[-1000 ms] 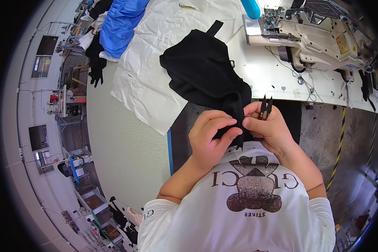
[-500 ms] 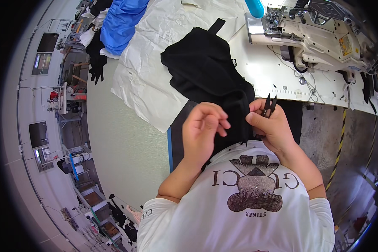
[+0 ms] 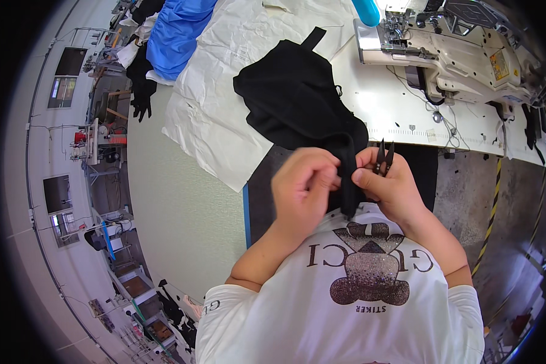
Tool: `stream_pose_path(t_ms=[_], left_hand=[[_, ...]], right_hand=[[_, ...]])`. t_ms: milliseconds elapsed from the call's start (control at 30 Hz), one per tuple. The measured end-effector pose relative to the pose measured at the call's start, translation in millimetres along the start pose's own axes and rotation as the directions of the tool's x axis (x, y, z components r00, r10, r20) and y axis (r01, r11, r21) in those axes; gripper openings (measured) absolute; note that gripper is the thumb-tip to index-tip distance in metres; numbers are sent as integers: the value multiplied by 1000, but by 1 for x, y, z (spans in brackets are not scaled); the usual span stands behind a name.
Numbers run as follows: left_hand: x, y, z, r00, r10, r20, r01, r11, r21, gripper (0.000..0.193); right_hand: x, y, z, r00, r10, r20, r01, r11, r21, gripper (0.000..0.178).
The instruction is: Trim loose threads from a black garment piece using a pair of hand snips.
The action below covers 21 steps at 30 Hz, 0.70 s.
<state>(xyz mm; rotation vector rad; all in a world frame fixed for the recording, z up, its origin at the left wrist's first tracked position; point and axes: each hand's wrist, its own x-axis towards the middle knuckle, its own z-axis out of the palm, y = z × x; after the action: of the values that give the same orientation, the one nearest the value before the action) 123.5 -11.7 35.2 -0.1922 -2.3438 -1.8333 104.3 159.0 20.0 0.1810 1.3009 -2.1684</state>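
A black garment (image 3: pixel 291 91) lies rumpled on the table, a narrow strap at its far end, and its near part hangs down towards my chest. My right hand (image 3: pixel 391 182) pinches the garment's edge between thumb and fingers. Tucked in that same hand are black thread snips (image 3: pixel 384 159), blades pointing up and away. My left hand (image 3: pixel 306 189), a little blurred, has its thumb and fingers curled together against the hanging fabric from the left. Its fingertips partly hide what they grip.
White paper sheeting (image 3: pixel 215 103) lies under the garment. A sewing machine (image 3: pixel 449 54) stands at the far right, beside a turquoise object (image 3: pixel 366 11). Blue cloth (image 3: pixel 177 39) is heaped far left. A pale green surface (image 3: pixel 182 200) with a blue edge lies to my left.
My left hand has moved right, from beside the fabric to against it. My right hand has shifted slightly left with the snips, and the hanging fabric has narrowed into a fold.
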Motion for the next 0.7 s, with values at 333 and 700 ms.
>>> stream_pose_path(t_ms=[333, 700], left_hand=[[8, -1, -16, 974, 158, 159, -136, 980, -143, 19], [0, -3, 0, 969, -128, 212, 144, 987, -65, 8]], right_hand=[[-1, -5, -2, 1000, -2, -27, 6, 989, 147, 13], [-5, -1, -2, 970, -240, -30, 217, 917, -335, 14]])
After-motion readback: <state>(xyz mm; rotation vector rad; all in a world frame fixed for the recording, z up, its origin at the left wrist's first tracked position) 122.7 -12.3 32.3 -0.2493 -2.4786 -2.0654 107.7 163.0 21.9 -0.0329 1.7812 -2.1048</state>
